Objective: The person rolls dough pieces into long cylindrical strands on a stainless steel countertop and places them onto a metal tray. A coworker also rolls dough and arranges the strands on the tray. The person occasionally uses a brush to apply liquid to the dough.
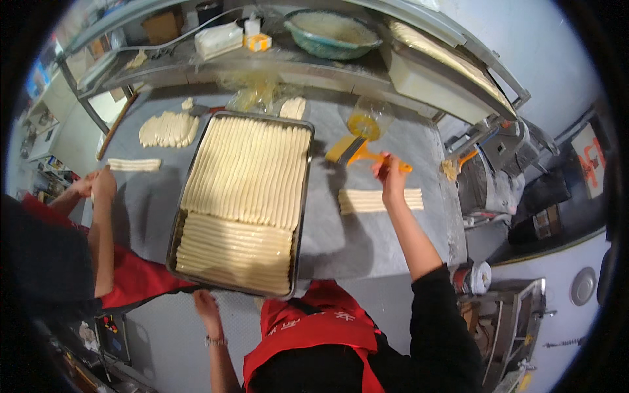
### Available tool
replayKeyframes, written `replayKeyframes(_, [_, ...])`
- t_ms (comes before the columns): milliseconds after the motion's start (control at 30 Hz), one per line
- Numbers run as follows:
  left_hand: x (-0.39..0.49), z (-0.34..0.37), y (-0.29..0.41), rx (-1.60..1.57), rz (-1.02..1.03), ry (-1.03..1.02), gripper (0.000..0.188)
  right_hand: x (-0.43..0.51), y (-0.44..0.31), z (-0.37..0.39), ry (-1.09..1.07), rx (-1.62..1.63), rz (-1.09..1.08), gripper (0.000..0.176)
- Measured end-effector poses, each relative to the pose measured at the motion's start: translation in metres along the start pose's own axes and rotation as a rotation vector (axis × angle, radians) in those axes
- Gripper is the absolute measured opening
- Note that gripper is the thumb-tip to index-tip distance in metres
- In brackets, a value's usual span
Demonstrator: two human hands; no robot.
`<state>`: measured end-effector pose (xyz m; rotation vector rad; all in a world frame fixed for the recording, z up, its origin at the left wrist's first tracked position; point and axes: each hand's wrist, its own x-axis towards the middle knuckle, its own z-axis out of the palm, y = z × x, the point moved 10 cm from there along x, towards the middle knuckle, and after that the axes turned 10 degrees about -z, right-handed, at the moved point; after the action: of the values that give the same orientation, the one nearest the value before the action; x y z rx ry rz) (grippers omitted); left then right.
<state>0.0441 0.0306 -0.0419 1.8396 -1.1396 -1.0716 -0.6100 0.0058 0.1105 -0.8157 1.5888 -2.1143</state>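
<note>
My right hand [388,172] grips the orange handle of a wide pastry brush [350,150], held above the table to the right of the tray. Its bristles point left. My left hand [205,300] hangs by the near left corner of a metal baking tray [300,236]; whether it touches the rim I cannot tell. Rows of dough strips [248,169] fill the tray, lengthwise at the far part and crosswise at the near part, where they look glossy. A short set of dough strips [361,201] lies on the table below my right forearm. Behind the brush stands a clear container [366,120] with yellow liquid.
At the left a co-worker's hands [100,186] are near another dough piece [133,164]. Sliced dough [169,129], a wooden stick [117,125], a plastic bag [255,96] and a dough lump [293,108] lie farther back. A shelf above holds a green basin [331,37].
</note>
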Motion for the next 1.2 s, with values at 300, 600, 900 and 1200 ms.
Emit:
replayKeyframes(300, [-0.134,0.124,0.131,-0.139,0.086,-0.06,0.015,0.235,0.112,-0.043,0.044,-0.05,0.129,0.028])
replayKeyframes(600, [-0.111,0.301,0.135,0.01,-0.042,-0.427,0.017,0.133,0.1,-0.212,-0.121,-0.775,-0.131,0.041])
replayKeyframes(900, [-0.037,0.492,0.151,0.288,-0.134,-0.652,0.045,0.046,0.157,-0.326,-0.243,-0.861,0.576,0.043])
replayKeyframes(1200, [-0.041,0.474,0.181,0.404,0.165,-0.259,0.034,0.054,0.169,-0.319,-0.074,-0.679,0.479,0.028])
